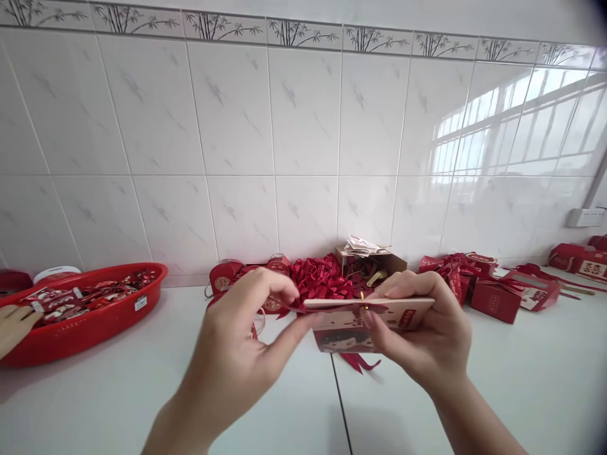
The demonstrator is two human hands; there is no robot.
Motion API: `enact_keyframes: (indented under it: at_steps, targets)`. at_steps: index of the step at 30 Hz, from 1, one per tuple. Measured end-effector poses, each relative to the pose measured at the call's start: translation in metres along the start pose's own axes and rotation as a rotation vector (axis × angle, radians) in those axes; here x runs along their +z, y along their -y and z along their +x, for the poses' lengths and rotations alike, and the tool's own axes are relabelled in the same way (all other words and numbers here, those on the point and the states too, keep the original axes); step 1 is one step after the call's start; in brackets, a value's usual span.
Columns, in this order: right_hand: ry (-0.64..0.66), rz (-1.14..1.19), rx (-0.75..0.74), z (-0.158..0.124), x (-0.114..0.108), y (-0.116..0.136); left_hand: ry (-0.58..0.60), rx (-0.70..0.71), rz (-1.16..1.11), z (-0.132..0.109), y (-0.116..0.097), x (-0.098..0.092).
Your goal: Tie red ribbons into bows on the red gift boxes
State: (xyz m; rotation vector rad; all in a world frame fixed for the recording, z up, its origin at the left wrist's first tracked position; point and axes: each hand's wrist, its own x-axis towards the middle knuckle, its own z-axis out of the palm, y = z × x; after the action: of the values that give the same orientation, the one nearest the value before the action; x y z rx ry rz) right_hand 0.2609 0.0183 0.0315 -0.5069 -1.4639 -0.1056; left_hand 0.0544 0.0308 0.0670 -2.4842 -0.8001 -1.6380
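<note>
So I'm curling my left hand (237,335), thumb (290,341) poking out below bent fingers (270,281), while my right hand (434,335)'s pinching firmly, both forearms (183,417) angling inward.

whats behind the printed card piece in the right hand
Behind the printed card piece, a pile of red ribbons shows above its top edge, with an open cardboard box beside the pile. Whatever the card piece and right hand cover can't be seen.
</note>
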Motion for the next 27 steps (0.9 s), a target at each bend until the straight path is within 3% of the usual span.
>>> enact_keyframes:
  at_steps: [3,5,8,10,13,17,20,23,27]
  targets:
    - [0.136,-0.032,-0.071,0.002,-0.007,-0.003,0.086,0.056,-0.144,0.0,0.003,-0.019]
    - [0.248,-0.023,-0.097,0.0,-0.006,-0.001,0.044,0.036,-0.251,-0.002,0.001,-0.022]
    - [0.385,0.034,-0.143,-0.003,0.003,0.005,-0.016,-0.072,-0.349,-0.007,-0.006,-0.011]
    - [0.437,0.073,-0.168,-0.005,0.008,0.009,0.092,-0.126,-0.412,-0.009,-0.009,0.001]
    - [0.427,0.072,-0.175,-0.004,0.01,0.008,0.292,-0.156,-0.405,-0.008,-0.007,0.011]
    - [0.364,0.03,-0.154,-0.001,0.001,0.001,0.388,-0.079,-0.228,-0.004,-0.004,0.007]
    - [0.332,0.019,-0.174,0.002,-0.005,-0.001,0.373,0.015,-0.194,-0.003,-0.004,0.003]
    - [0.334,0.024,-0.205,0.004,-0.008,0.001,0.273,0.073,-0.198,-0.003,-0.008,0.006]
    - [0.362,0.005,-0.257,0.007,-0.007,0.003,0.243,-0.016,-0.359,-0.001,-0.013,0.014]
